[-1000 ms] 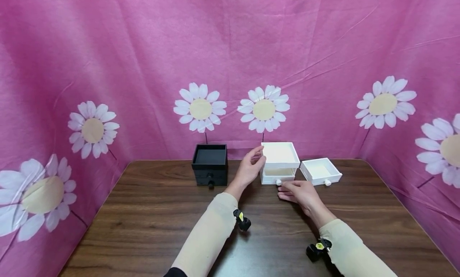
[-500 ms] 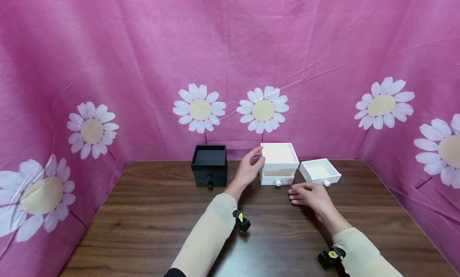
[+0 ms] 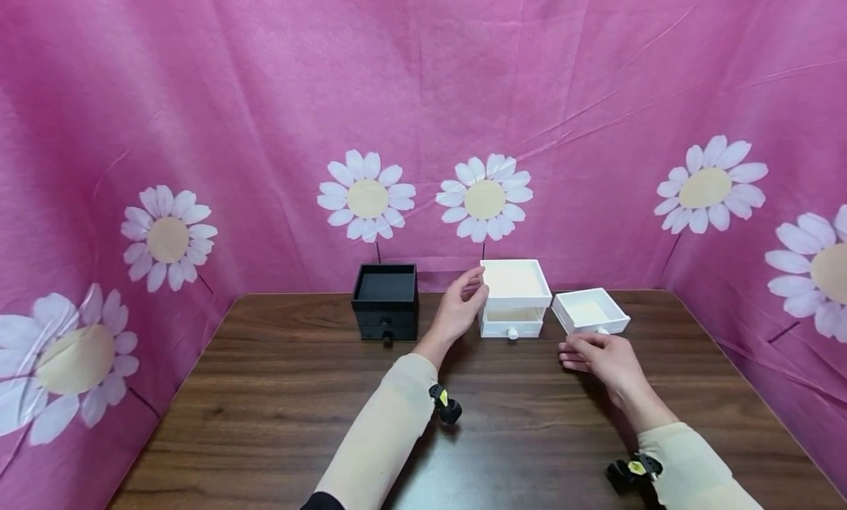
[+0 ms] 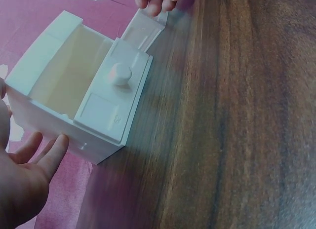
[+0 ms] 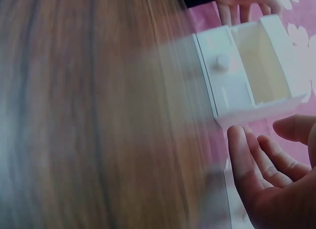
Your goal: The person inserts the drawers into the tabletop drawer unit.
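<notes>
A small white drawer cabinet [image 3: 515, 301] stands at the back of the table. Its upper slot gapes without a drawer, while the lower drawer [image 4: 114, 90] with a round knob [image 4: 120, 74] sits pushed in. My left hand [image 3: 455, 315] rests on the cabinet's left side, fingers extended along the wall and top edge. To the cabinet's right lies a loose white drawer [image 3: 592, 309], hollow side up. Just in front of it is my right hand [image 3: 605, 359], fingers loosely bent and overlapping its knob in the head view. In the right wrist view nothing shows between the right thumb and fingers.
A black drawer cabinet [image 3: 386, 304] with knobs stands left of the left hand. The brown wooden table [image 3: 278, 407] ends at the back against a pink cloth [image 3: 423, 91] with printed daisies. Black wrist cameras [image 3: 446, 405] are strapped over both sleeves.
My right hand has left the lower drawer's knob and moved right to the front of the loose drawer. The left hand has stayed against the white cabinet.
</notes>
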Available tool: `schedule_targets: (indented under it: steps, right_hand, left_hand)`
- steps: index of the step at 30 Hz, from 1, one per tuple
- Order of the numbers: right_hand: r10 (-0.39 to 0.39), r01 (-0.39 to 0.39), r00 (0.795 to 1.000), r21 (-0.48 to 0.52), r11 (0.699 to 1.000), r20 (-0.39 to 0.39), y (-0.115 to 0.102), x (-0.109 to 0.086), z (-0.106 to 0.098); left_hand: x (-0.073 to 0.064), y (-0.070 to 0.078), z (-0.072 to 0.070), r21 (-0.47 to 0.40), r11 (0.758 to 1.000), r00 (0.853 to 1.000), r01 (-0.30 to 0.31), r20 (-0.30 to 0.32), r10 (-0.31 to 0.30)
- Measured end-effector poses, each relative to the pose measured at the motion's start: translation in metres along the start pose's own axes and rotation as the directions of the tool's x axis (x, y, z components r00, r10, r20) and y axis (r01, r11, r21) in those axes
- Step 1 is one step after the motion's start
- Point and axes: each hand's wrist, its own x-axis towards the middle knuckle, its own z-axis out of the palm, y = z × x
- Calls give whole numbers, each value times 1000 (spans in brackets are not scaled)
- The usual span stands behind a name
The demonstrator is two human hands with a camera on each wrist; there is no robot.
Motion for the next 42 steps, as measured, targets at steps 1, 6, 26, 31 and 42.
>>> schedule_targets:
  steps: [1, 6, 26, 31, 42]
  right_hand:
    - [1, -1, 1000, -5, 1000, -4, 1, 0, -3]
    - [-1, 0, 1000, -28, 1000, -23, 5, 0, -17]
    - [1, -5, 990, -31, 1000, -139, 10, -1, -50]
    - [26, -28, 984, -11, 1000, -174, 11, 2, -57]
    - [48, -52, 986, -18, 999, -158, 12, 11, -61]
  left_hand:
    - [0, 0, 0, -3, 1000, 1000, -2, -1, 2]
    - [1, -2, 2, -16, 1000, 1000, -11, -1, 11]
    - [3, -2, 1, 9, 1000, 1000, -20, -1, 20]
    - [2, -2, 1, 15, 1000, 1000, -23, -5, 24]
    - [2, -5, 1, 2, 999, 999, -43, -4, 43]
